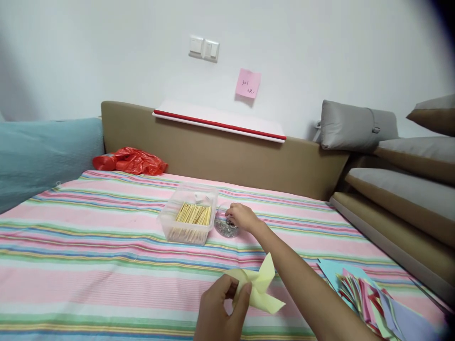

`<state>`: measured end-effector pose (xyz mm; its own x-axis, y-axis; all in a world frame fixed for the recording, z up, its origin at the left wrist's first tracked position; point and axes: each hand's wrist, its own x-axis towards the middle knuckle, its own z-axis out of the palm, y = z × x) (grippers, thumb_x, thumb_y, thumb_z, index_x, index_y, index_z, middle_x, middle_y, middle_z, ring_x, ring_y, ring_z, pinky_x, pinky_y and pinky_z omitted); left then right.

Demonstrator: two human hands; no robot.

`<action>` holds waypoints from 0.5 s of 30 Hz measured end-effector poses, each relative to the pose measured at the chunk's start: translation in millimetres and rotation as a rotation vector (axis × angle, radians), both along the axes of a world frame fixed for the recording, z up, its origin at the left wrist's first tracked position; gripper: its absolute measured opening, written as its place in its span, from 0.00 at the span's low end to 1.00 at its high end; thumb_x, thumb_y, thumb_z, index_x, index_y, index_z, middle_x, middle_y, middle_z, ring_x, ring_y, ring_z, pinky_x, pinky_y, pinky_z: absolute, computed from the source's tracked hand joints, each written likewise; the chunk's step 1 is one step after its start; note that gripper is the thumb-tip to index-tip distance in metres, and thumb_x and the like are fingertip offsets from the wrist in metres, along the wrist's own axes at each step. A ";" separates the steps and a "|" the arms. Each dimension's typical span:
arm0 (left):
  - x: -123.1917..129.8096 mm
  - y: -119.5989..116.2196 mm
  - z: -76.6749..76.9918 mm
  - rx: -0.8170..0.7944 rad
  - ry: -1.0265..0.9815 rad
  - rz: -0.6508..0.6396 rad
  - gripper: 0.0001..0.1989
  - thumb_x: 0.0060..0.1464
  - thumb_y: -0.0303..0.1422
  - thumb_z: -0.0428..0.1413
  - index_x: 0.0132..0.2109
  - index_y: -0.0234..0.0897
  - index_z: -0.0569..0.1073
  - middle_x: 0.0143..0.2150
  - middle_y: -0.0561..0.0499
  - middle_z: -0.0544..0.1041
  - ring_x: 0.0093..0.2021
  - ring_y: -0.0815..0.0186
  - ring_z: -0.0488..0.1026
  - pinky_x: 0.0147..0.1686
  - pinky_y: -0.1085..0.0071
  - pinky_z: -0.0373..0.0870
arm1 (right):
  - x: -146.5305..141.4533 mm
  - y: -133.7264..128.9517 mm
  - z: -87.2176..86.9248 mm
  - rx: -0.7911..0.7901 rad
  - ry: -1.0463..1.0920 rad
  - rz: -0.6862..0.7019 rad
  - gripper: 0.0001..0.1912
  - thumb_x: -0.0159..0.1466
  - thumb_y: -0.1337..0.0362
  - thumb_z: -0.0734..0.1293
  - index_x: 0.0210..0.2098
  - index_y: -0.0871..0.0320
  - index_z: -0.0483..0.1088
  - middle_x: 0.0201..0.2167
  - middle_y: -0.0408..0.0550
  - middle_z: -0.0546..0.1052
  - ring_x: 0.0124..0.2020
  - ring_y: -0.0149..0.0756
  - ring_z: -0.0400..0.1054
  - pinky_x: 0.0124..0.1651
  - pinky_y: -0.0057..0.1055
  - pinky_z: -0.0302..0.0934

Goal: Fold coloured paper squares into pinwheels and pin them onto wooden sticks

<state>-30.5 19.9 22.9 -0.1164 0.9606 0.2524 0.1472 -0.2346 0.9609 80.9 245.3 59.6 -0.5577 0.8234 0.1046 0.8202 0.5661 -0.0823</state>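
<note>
My left hand pinches a pale yellow paper pinwheel near its centre, thumb in front, with its points sticking out to the right. Farther forward, my right hand reaches into a small round clear container of tiny shiny metal pieces, perhaps pins. Its fingers are drawn together at the container's rim, and whatever is between them is hidden. Just left of that container stands a clear plastic box with many thin wooden sticks lying in it.
Colourful paper pieces lie in a pile at the right front of the striped cloth. A red plastic bag is at the back left. Grey cushions are stacked on the right, and a brown board runs along the wall.
</note>
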 end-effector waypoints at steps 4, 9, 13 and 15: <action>-2.2 4.8 0.0 0.026 -0.056 0.011 0.19 0.58 0.43 0.55 0.24 0.39 0.61 0.21 0.56 0.60 0.24 0.67 0.61 0.26 0.73 0.58 | -16.6 7.9 0.8 -0.001 -0.255 0.002 0.12 0.68 0.60 0.67 0.48 0.60 0.71 0.49 0.51 0.75 0.47 0.40 0.72 0.50 0.43 0.69; -2.2 11.1 -5.1 0.029 -0.047 0.029 0.18 0.58 0.41 0.55 0.24 0.39 0.62 0.21 0.56 0.61 0.24 0.67 0.61 0.27 0.73 0.58 | -25.0 10.1 1.7 0.017 -0.435 -0.012 0.13 0.68 0.60 0.67 0.50 0.60 0.71 0.49 0.52 0.74 0.47 0.40 0.72 0.49 0.42 0.69; -0.8 13.3 -6.3 0.011 -0.079 0.010 0.18 0.58 0.41 0.55 0.24 0.39 0.63 0.21 0.56 0.62 0.25 0.67 0.60 0.27 0.73 0.58 | -26.4 12.3 -1.2 0.031 -0.503 -0.023 0.14 0.68 0.60 0.67 0.50 0.60 0.71 0.50 0.52 0.74 0.47 0.41 0.72 0.50 0.43 0.69; -0.8 13.2 -5.6 -0.005 -0.105 0.008 0.18 0.57 0.42 0.55 0.24 0.39 0.63 0.21 0.56 0.62 0.24 0.67 0.60 0.27 0.73 0.58 | -26.4 14.1 -3.3 0.037 -0.519 -0.019 0.14 0.68 0.60 0.67 0.50 0.61 0.71 0.50 0.52 0.74 0.48 0.41 0.72 0.50 0.43 0.69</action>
